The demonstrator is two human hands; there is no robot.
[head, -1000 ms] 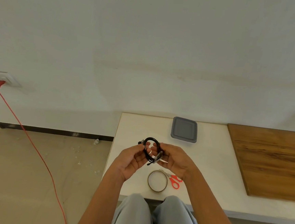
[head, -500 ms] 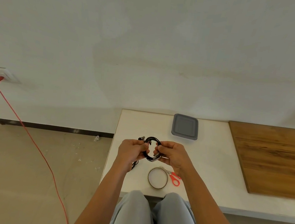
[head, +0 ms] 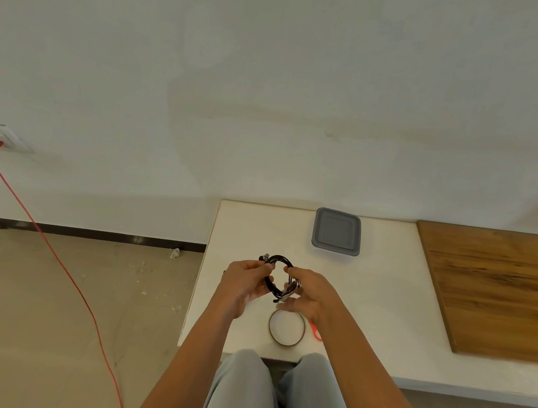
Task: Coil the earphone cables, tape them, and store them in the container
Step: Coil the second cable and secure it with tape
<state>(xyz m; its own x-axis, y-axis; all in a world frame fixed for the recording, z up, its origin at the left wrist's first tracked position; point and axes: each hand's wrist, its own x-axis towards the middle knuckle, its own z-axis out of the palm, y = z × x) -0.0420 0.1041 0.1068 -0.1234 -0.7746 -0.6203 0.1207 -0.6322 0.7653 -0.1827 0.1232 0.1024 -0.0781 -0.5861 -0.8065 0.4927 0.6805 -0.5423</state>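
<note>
A black earphone cable (head: 278, 260) is wound into a small coil and held above the white table (head: 383, 295). My left hand (head: 244, 283) grips the coil's left side, and my right hand (head: 310, 292) pinches its lower right, where a strip of clear tape seems to wrap it. The earbud ends stick out at the coil's top left. A roll of tape (head: 286, 328) lies flat on the table just below my hands. The grey lidded container (head: 336, 231) sits at the table's back, closed.
Red-handled scissors (head: 316, 331) lie right of the tape roll, mostly hidden by my right wrist. A wooden board (head: 497, 289) covers the table's right part. A red cord (head: 46, 243) runs from a wall socket across the floor on the left.
Both hands have kept hold of the coil and turned it slightly; my right fingers have shifted to its lower right side. The head camera has tilted a little.
</note>
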